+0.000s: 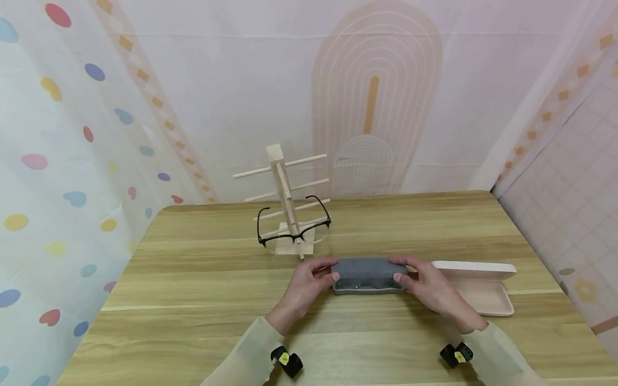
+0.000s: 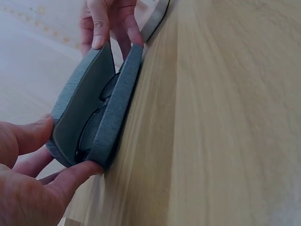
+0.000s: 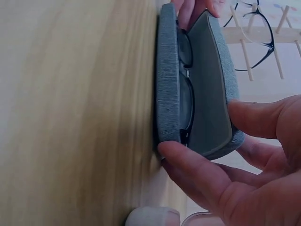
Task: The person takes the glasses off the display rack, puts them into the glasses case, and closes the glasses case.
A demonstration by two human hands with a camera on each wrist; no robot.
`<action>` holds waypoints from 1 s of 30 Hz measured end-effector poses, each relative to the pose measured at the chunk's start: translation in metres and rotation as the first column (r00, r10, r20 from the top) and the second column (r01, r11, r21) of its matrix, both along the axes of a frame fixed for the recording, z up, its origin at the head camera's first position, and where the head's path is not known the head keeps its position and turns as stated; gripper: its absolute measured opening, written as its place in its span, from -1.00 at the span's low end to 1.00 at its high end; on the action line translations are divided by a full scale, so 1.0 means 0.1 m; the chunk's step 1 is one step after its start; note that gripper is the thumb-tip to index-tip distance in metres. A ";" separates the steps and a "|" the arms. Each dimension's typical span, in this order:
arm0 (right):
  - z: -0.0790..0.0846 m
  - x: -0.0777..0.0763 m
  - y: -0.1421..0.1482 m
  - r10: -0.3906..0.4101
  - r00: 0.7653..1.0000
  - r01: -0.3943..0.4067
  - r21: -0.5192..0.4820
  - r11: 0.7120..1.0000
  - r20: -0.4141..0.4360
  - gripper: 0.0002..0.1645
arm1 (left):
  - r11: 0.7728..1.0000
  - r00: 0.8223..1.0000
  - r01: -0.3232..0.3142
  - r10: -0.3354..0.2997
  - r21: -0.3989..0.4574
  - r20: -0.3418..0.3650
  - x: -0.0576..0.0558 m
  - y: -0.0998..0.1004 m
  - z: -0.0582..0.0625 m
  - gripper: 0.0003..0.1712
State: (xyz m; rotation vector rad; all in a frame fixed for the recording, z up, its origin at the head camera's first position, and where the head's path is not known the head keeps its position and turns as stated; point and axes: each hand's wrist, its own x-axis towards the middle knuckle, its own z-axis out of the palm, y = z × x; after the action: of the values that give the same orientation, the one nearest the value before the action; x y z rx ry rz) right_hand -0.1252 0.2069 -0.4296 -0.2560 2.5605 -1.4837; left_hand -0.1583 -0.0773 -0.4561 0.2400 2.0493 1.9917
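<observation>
A grey fabric-covered glasses case rests on the wooden table, its lid partly raised. Dark-framed glasses lie folded inside, lenses showing through the gap in both wrist views. My left hand grips the left end of the case, thumb on the lid and fingers at the lower shell in the left wrist view. At the opposite end my right hand holds it the same way, with the thumb against the lid's edge. Parts of the fingers are hidden behind the case.
A wooden display stand with several pegs stands behind and to the left, bearing black half-rim glasses. Just right of my right hand lies a pale pink glasses case, lid up. A patterned cloth hangs behind the table.
</observation>
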 end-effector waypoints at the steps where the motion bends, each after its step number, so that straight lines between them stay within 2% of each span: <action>1: 0.00 0.00 0.00 -0.001 1.000 0.002 0.027 1.000 -0.016 -0.53 | 1.000 1.000 0.002 -0.002 -0.005 -0.010 0.00 0.00 0.00 -0.55; 6: -0.02 0.01 -0.01 -0.004 0.997 0.013 0.115 0.993 -0.072 -0.55 | 0.999 0.999 0.000 -0.001 -0.038 -0.037 0.00 -0.01 -0.02 -0.55; 11: -0.03 0.02 -0.01 -0.014 0.997 0.025 0.154 0.988 -0.074 -0.55 | 0.997 0.998 0.000 -0.005 -0.076 -0.068 0.01 -0.02 -0.04 -0.56; 23: -0.01 0.03 -0.02 -0.026 0.997 0.038 0.186 0.982 -0.067 -0.56 | 0.987 0.995 -0.028 0.011 -0.160 -0.104 0.01 0.01 -0.04 -0.55; 30: -0.03 0.03 -0.01 -0.031 0.998 0.041 0.189 0.981 -0.058 -0.55 | 0.984 0.994 -0.035 0.017 -0.172 -0.104 0.01 0.00 -0.04 -0.55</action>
State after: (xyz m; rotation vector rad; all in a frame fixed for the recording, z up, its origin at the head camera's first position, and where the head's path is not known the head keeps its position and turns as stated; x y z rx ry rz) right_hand -0.1224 0.2055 -0.4322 -0.2277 2.7408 -1.2473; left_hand -0.1577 -0.0770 -0.4604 0.2856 2.2853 1.8357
